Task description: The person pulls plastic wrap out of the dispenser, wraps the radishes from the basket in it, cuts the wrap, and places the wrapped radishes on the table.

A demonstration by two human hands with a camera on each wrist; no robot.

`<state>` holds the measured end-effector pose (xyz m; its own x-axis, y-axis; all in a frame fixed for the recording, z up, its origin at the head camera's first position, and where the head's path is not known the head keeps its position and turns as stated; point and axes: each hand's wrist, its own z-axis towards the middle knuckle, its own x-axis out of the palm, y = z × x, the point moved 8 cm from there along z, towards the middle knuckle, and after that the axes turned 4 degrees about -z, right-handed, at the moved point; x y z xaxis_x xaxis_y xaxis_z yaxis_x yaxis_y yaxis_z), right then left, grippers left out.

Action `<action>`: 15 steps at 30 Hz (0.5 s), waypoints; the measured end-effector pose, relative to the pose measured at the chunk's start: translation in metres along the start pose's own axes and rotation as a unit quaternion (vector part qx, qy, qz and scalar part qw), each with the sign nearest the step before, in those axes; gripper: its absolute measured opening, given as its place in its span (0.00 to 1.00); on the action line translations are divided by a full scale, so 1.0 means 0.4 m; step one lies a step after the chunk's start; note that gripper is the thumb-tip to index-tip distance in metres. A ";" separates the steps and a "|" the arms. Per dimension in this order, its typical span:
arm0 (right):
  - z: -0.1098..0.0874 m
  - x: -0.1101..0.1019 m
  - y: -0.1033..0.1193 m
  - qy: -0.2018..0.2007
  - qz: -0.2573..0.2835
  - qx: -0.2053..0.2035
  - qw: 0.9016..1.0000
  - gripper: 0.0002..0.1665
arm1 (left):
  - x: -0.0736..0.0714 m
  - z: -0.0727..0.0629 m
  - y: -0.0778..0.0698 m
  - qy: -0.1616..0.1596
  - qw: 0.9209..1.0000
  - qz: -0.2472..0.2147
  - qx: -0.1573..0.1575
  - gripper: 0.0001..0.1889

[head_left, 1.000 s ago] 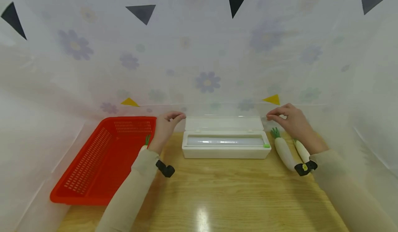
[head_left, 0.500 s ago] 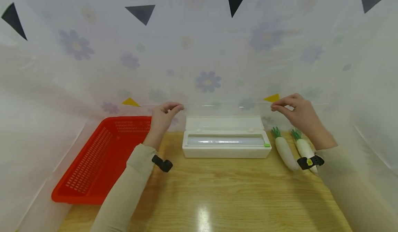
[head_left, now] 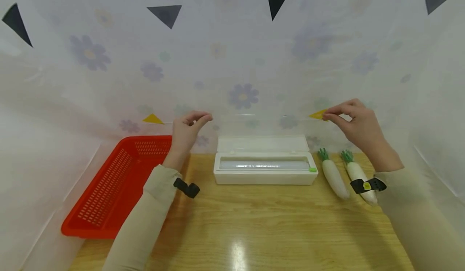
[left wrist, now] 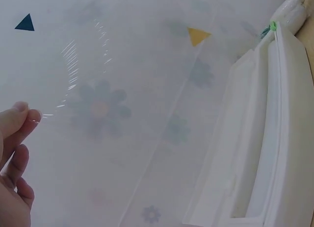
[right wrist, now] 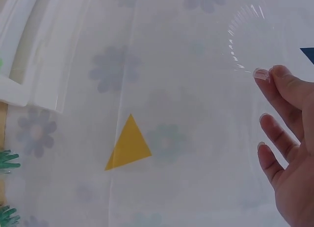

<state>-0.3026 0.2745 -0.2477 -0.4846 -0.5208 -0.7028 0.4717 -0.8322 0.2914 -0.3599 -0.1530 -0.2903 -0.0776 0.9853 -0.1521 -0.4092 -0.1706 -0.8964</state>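
Observation:
My left hand (head_left: 183, 138) pinches one corner of a clear sheet of plastic wrap (left wrist: 72, 72) between thumb and forefinger. At the other corner my right hand (head_left: 361, 126) pinches the sheet the same way, its remaining fingers loosely bent in the right wrist view. Only glints show the film, which is raised above and behind the white wrap dispenser (head_left: 265, 178). The dispenser's lid (head_left: 261, 144) is tipped back, and a roll of wrap (head_left: 263, 165) lies in its trough. A small green piece (head_left: 312, 169) sits at the right end of the trough.
Two white radishes (head_left: 335, 179) with green tops lie right of the dispenser, one partly behind my wrist strap. A red basket (head_left: 91, 232) stands at the left, partly covered by my left arm. A pale flowered curtain (head_left: 232, 61) hangs behind the wooden table (head_left: 269, 222).
Both hands have risen and moved slightly apart, the left going left and the right going right, lifting the film's edge higher. The second radish has come into fuller view.

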 end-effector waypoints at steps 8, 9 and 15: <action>0.001 -0.026 0.013 -0.036 0.011 0.007 0.999 0.08 | -0.007 0.000 -0.035 -0.004 1.000 -0.010 0.021 0.16; 0.000 -0.030 0.015 -0.041 0.013 0.004 0.999 0.08 | -0.007 -0.001 -0.038 -0.003 1.000 -0.011 0.024 0.17; -0.017 -0.052 0.027 -0.038 0.047 -0.001 0.998 0.07 | -0.009 -0.021 -0.055 0.015 0.999 -0.028 0.042 0.13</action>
<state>-0.2825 0.2777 -0.2344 -0.4924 -0.6089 -0.6219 0.5189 -0.7790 0.3518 -0.3428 -0.1528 -0.2734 -0.0260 0.9929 -0.1160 -0.4866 -0.1140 -0.8662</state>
